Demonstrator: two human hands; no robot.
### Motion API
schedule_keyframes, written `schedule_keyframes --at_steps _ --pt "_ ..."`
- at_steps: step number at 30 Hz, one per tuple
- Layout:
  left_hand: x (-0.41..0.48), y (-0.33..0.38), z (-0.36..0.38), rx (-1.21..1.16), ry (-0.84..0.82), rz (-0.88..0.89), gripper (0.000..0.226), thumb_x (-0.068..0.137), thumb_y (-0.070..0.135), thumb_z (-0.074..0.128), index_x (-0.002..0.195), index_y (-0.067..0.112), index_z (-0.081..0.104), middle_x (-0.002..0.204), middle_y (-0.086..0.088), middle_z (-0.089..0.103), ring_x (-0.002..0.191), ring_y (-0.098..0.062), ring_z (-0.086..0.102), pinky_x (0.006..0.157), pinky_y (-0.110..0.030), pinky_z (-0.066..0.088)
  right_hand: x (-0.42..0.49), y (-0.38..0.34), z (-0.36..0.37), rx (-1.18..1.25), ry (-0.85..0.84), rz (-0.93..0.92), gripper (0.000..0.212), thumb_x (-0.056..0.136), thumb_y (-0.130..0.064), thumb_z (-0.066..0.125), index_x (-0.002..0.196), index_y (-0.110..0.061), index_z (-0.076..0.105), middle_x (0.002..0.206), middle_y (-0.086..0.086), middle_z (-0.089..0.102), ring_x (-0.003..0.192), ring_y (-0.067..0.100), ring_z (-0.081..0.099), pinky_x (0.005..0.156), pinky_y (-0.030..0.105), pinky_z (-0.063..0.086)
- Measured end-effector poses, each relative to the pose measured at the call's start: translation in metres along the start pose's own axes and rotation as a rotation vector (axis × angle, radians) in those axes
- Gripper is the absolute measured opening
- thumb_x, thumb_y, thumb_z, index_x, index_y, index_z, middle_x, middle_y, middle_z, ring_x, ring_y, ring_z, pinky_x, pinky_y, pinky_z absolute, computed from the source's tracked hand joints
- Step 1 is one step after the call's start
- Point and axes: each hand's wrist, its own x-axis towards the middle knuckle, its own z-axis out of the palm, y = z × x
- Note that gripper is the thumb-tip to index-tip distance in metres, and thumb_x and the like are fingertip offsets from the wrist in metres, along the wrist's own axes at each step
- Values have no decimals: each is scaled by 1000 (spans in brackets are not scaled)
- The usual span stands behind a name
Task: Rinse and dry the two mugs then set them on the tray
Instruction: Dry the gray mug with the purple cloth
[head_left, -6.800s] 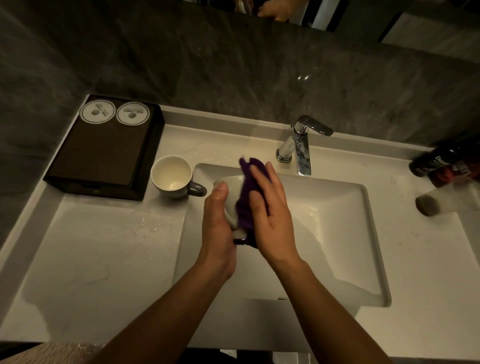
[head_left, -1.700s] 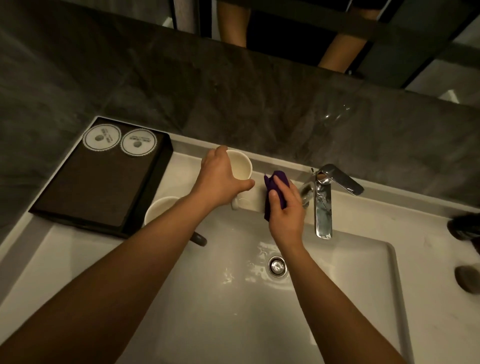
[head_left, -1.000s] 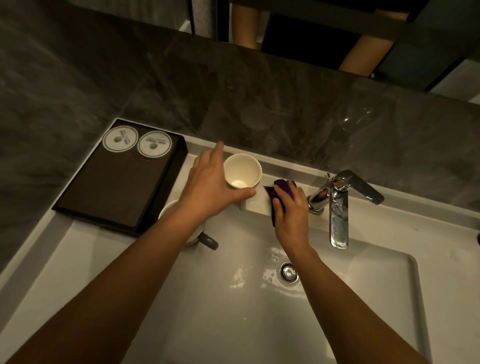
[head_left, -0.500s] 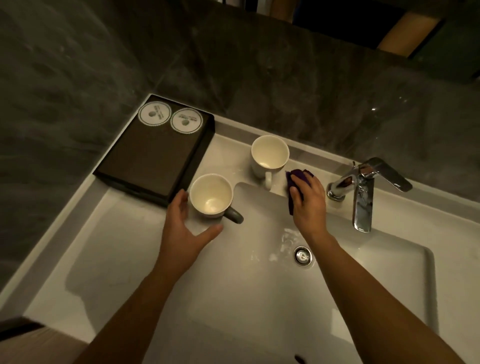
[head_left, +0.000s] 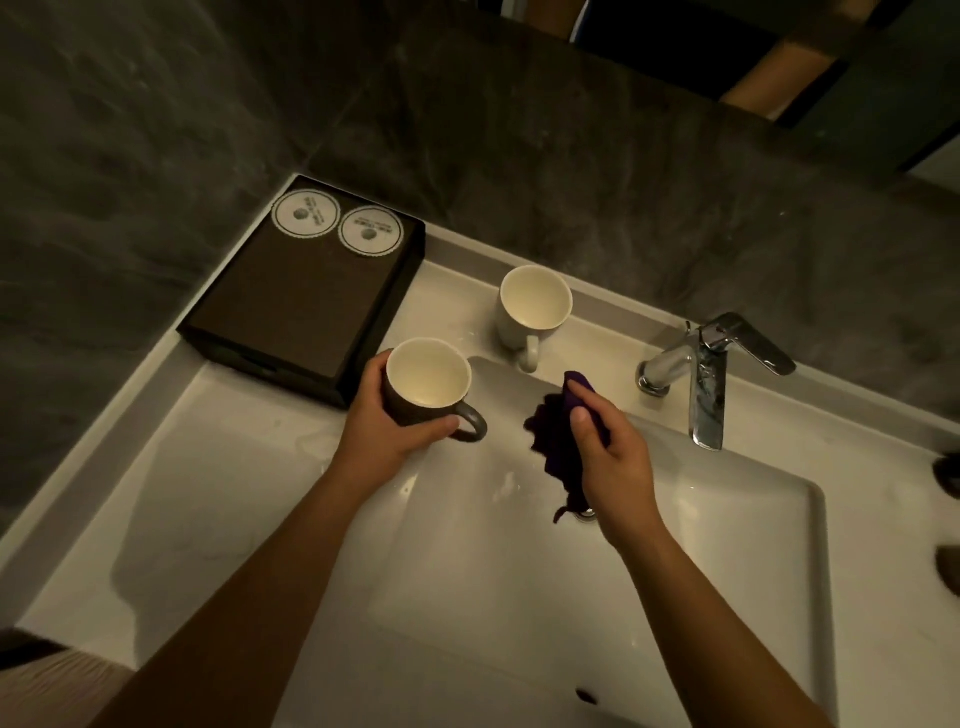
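Mugs both sit off the tray (head_left: 291, 306), which lies at ten o'clock on the surface (head_left: 218, 499). Left hand (head_left: 382, 434) wraps its fingers (head_left: 441, 427) around the dark mug (head_left: 423, 387), seemingly steadying it for wiping. Right hand (head_left: 610, 465) pinches the purple cloth (head_left: 553, 441) over the sink (head_left: 519, 571), ready to dry. White mug (head_left: 532, 312) stands at twelve o'clock, likely parked aside, near the tap (head_left: 706, 374)

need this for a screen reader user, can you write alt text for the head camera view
Over a white sink, a person's left hand grips a dark mug while the right hand holds a purple cloth. A white mug stands on the counter behind, beside a dark tray and a chrome tap.
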Motion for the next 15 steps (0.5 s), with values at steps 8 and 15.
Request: schedule_keyframes --at_steps 8,15 --pt "-33 14 -7 6 -321 39 90 69 0 92 138 38 49 132 11 60 117 -4 62 81 -17 57 -39 -82 10 123 -89 -259 35 105 -23 48 135 -38 57 121 -35 64 119 -5 60 86 18 57" --pt "-47 30 -8 -108 -392 46 91 61 7 96 130 41 46 123 9 70 115 -17 70 80 -32 64 -53 -82 23 -15 -249 -239 35 103 -32 51 138 -36 51 125 -24 62 118 4 62 91 29 60"
